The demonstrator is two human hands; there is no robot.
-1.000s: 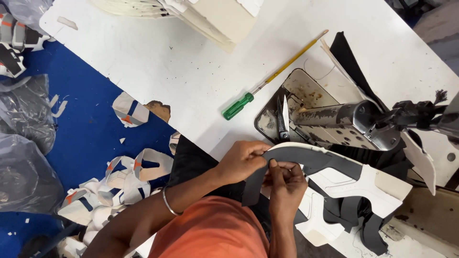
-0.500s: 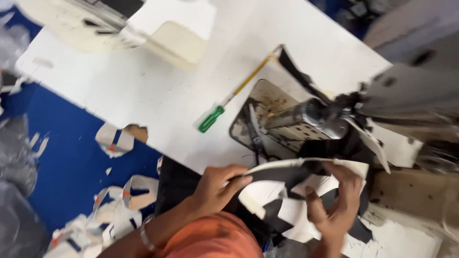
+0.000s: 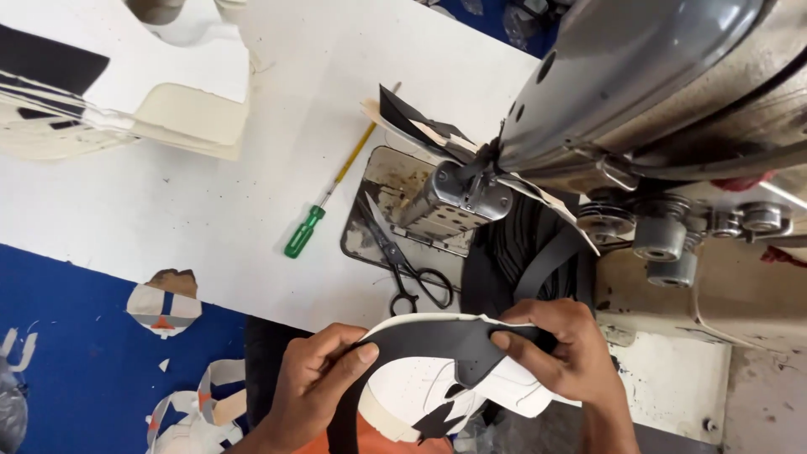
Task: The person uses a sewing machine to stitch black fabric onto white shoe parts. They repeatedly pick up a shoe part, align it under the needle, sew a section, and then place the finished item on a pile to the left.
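A black-and-white shoe upper piece (image 3: pixel 437 370) is held at the near edge of the white counter (image 3: pixel 168 210), grasped by the left hand (image 3: pixel 315 382) and the right hand (image 3: pixel 563 353), below scissors (image 3: pixel 403 256) and a green-handled screwdriver (image 3: pixel 324 206).

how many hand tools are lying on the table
2: a green-handled screwdriver on the white table, and black scissors on the metal plate beside it. Others may be hidden.

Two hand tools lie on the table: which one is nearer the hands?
The scissors: black-handled, lying on the metal plate, their loops just above the left hand and right hand. The green-handled screwdriver lies farther up and left.
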